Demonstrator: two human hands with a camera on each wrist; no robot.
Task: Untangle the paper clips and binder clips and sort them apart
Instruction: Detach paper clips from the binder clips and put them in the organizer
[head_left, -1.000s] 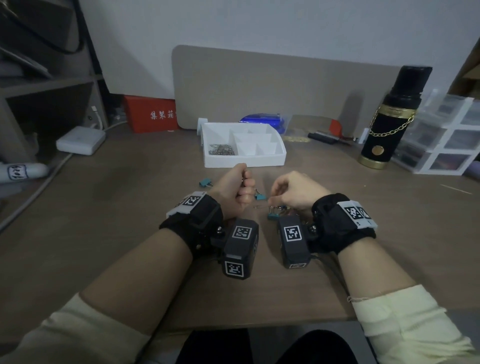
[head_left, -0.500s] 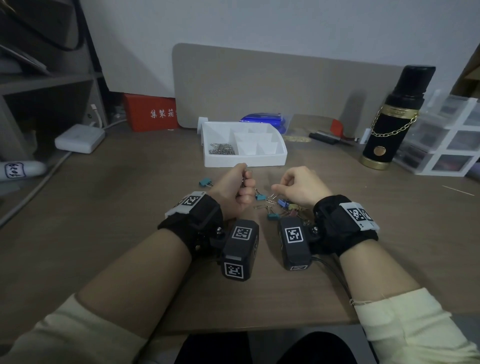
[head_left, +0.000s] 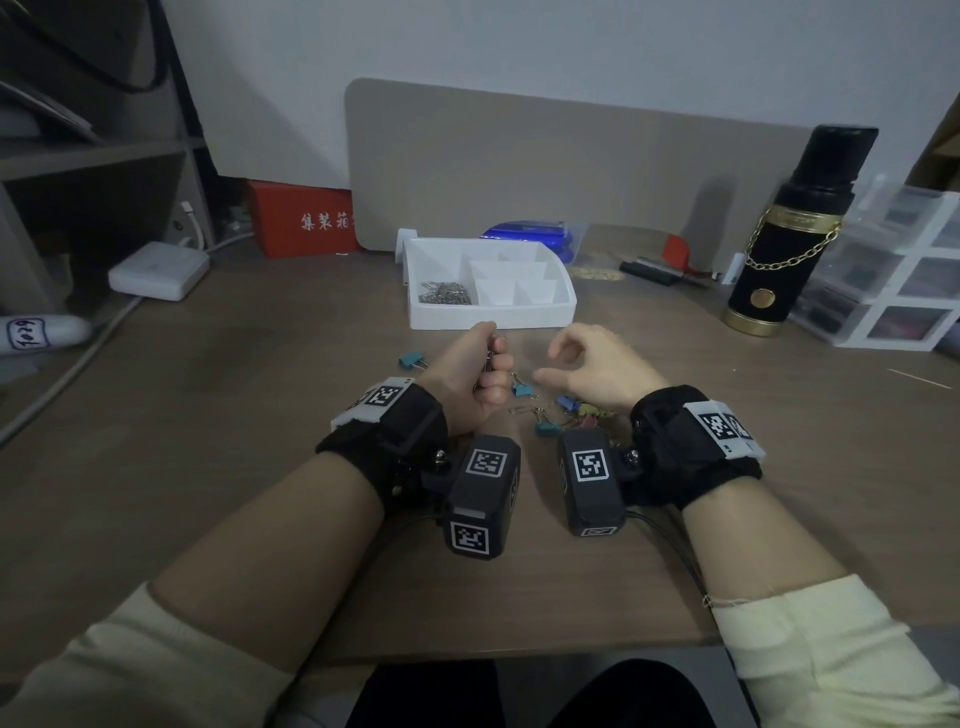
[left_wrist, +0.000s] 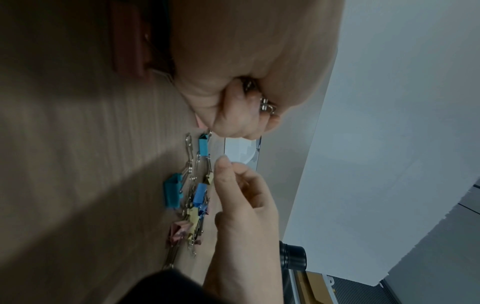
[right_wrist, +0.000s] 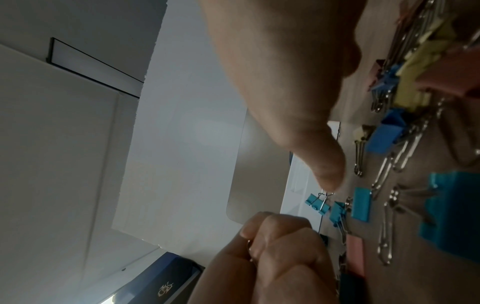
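My left hand (head_left: 488, 366) is a closed fist that grips a small bunch of silver paper clips (left_wrist: 267, 107); only their ends show between the fingers. My right hand (head_left: 558, 364) hovers just to its right, fingers loosely curled, holding nothing. Under and between the hands lies a tangle of coloured binder clips and paper clips (head_left: 566, 413) on the desk, seen close in the wrist views (left_wrist: 192, 195) (right_wrist: 384, 135). One teal binder clip (head_left: 413, 359) lies alone to the left. A white divided tray (head_left: 491, 318) behind the hands holds paper clips (head_left: 447, 293) in its left compartment.
A black flask with a gold chain (head_left: 779, 234) and clear drawers (head_left: 904, 270) stand at the right. A red box (head_left: 304, 218), a white adapter (head_left: 158, 270) with its cable and a blue packet (head_left: 530, 231) sit at the back. A beige divider panel (head_left: 571, 166) closes off the rear.
My right hand, which was pinching at the left fist, has pulled away to the right and opened its fingers. The left fist has stayed put.
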